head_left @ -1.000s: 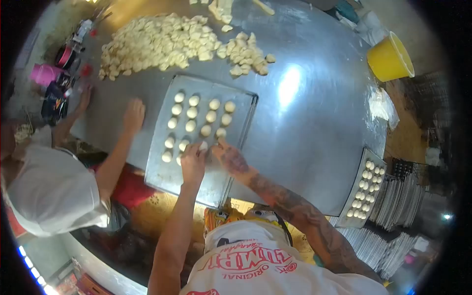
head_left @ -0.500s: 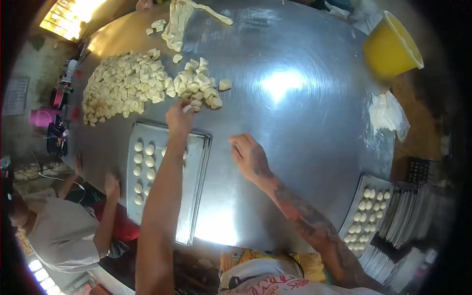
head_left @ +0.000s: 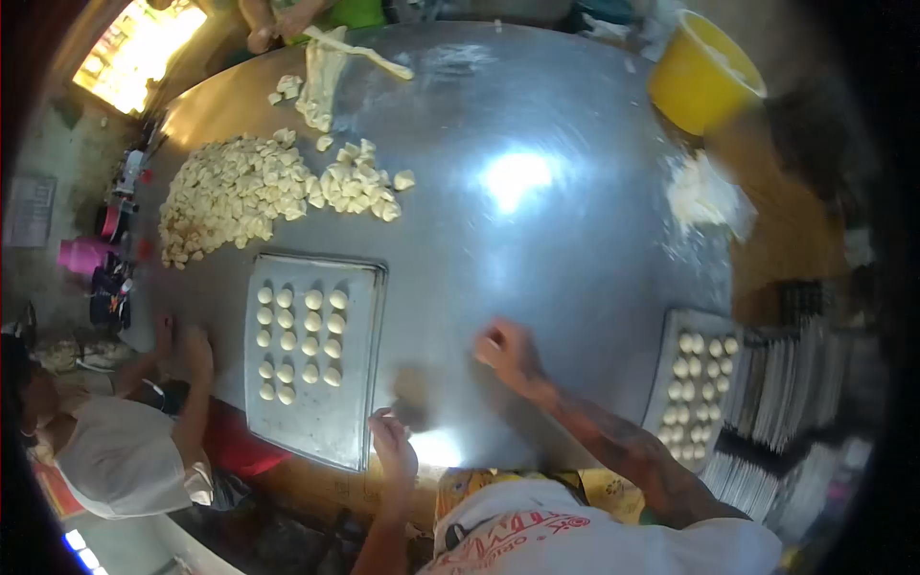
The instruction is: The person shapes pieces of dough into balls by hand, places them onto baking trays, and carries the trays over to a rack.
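Note:
My left hand (head_left: 394,445) is beside the right edge of a metal tray (head_left: 311,428), near the table's front edge. Its fingers are bent together, and what they hold, if anything, is hidden. My right hand (head_left: 508,353) is curled low over the steel table (head_left: 460,278), right of the tray. Anything under its fingers is hidden. Rows of round dough balls (head_left: 310,345) sit on the tray. Beyond it lie a large heap of cut dough pieces (head_left: 235,187) and a smaller pile of dough pieces (head_left: 359,182).
A long dough strip (head_left: 321,86) lies at the back. Another tray of dough balls (head_left: 656,407), stacked trays (head_left: 786,383), white flour (head_left: 704,196) and a yellow bucket (head_left: 685,86) stand right. A co-worker (head_left: 125,446) is at the left; another person's hands (head_left: 297,17) show at the back.
My left hand has drawn back from the dough pile to the tray's near right edge. My right hand has moved right and nearer to me. The head view has shifted.

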Available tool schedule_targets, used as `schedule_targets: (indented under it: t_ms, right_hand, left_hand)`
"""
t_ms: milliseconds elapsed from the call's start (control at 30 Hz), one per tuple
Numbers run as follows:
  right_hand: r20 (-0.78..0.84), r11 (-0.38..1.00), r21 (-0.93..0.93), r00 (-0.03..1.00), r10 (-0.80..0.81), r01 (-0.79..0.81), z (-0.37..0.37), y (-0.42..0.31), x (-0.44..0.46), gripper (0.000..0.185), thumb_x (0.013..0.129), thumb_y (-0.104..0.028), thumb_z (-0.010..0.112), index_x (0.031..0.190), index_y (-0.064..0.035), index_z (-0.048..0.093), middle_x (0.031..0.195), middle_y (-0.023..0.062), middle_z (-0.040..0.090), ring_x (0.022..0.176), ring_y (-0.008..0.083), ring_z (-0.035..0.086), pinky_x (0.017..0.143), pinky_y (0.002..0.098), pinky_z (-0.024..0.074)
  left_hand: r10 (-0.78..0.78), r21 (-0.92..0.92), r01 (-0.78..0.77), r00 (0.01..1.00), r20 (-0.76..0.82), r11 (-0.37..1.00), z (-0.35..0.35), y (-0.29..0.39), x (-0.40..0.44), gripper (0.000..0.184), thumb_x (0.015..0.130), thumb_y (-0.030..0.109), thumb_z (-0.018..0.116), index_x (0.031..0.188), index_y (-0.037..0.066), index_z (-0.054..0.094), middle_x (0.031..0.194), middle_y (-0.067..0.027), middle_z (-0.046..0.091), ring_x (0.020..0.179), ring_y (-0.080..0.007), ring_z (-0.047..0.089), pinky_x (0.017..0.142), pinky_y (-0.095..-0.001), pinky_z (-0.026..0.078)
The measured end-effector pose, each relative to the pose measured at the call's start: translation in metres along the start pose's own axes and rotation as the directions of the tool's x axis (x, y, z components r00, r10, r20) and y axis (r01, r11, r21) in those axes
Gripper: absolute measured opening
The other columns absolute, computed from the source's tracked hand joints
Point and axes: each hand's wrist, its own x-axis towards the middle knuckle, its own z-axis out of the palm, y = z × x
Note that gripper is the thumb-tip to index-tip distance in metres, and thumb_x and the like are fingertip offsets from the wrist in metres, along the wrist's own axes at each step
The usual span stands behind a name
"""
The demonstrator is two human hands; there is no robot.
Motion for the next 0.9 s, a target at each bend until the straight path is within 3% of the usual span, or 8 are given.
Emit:
schedule_targets:
  t_ms: [67,167,400,500,567,700,767,900]
  right_hand:
    - [-0.089,0.974,-0.183,0.988,0.123,-0.137,-0.045,0.02,-0.132,0.018,0.098,-0.025,0.066,0.102,-0.0069,0.065,0.081,0.0147,0.062,0.073,0.0331,0.061,0.065,0.046,0.0478]
    - [-0.049,0.709,-0.679,0.953,-0.301,0.189,-0.06,0.08,-0.247,0.014,0.1,-0.019,0.063,0.107,-0.0073,0.063,0.091,0.0158,0.06,0.082,0.0369,0.06,0.073,0.05,0.0469]
    - [-0.341,0.666,-0.739,0.797,-0.499,0.101,-0.024,0.079,-0.164,0.017,0.092,-0.011,0.064,0.108,-0.0059,0.063,0.099,0.016,0.056,0.094,0.0401,0.057,0.087,0.0527,0.0437]
    - [0.029,0.629,-0.682,0.873,-0.486,0.373,-0.015,0.096,-0.216,0.01,0.093,-0.008,0.065,0.1,-0.0033,0.06,0.106,0.0206,0.059,0.104,0.0418,0.056,0.089,0.0527,0.0458]
    - [-0.129,0.631,-0.745,0.882,-0.453,0.216,-0.031,0.092,-0.183,0.009,0.093,-0.007,0.064,0.1,-0.0028,0.06,0.105,0.0206,0.058,0.102,0.0421,0.056,0.087,0.053,0.0458]
    - [-0.394,0.656,-0.751,0.748,-0.534,0.073,-0.03,0.088,-0.092,0.007,0.096,-0.007,0.058,0.101,-0.0046,0.062,0.103,0.0201,0.059,0.101,0.0425,0.057,0.086,0.0547,0.0465]
    - [-0.236,0.791,-0.601,0.92,-0.313,0.115,-0.022,0.115,-0.127,0.008,0.098,-0.012,0.059,0.101,-0.007,0.064,0.104,0.0208,0.062,0.105,0.0433,0.059,0.09,0.0576,0.0467]
    - [-0.15,0.681,-0.71,0.906,-0.395,0.179,-0.067,0.102,-0.162,0.012,0.087,0.002,0.061,0.097,-0.0057,0.06,0.094,0.0185,0.055,0.09,0.0409,0.055,0.079,0.0543,0.0415]
  left_hand:
    - [-0.026,0.149,0.011,0.995,0.101,0.989,-0.025,-0.011,-0.018,0.032,0.101,0.002,0.056,0.133,0.001,0.051,0.1,-0.0154,0.059,0.091,-0.0301,0.061,0.08,-0.0436,0.051]
    - [0.463,0.464,-0.763,0.643,0.609,0.45,-0.046,-0.062,-0.017,0.047,0.081,-0.003,0.059,0.128,0.004,0.06,0.117,-0.0234,0.056,0.114,-0.0457,0.053,0.098,-0.055,0.043]
    - [0.595,0.571,-0.644,0.742,0.308,0.508,0.053,-0.01,0.086,0.036,0.088,0.001,0.057,0.123,0.005,0.064,0.113,-0.0191,0.061,0.11,-0.0413,0.057,0.093,-0.0514,0.047]
    - [0.575,0.256,-0.75,0.641,0.509,0.61,0.041,-0.055,0.067,0.032,0.088,0.001,0.058,0.118,0.009,0.067,0.108,-0.0162,0.062,0.105,-0.0399,0.058,0.089,-0.0529,0.046]
    - [0.701,0.199,-0.902,0.425,0.572,0.384,0.031,-0.053,0.052,0.021,0.087,0.004,0.061,0.105,0.011,0.068,0.101,-0.0147,0.061,0.098,-0.0382,0.058,0.083,-0.0524,0.044]
    - [0.694,0.475,-0.719,0.668,0.269,0.507,0.097,0.005,0.089,0.009,0.081,0.004,0.067,0.084,0.012,0.064,0.098,-0.0128,0.06,0.097,-0.0363,0.057,0.081,-0.0505,0.044]
    - [0.65,0.433,-0.682,0.718,0.247,0.589,0.094,-0.004,0.07,0.012,0.078,0.002,0.068,0.081,0.012,0.063,0.098,-0.0123,0.058,0.099,-0.0355,0.057,0.082,-0.05,0.044]
    - [0.721,0.141,-0.895,0.427,0.547,0.423,0.06,-0.02,0.073,0.013,0.076,0.001,0.07,0.079,0.012,0.063,0.093,-0.0117,0.058,0.095,-0.0349,0.057,0.081,-0.0481,0.044]
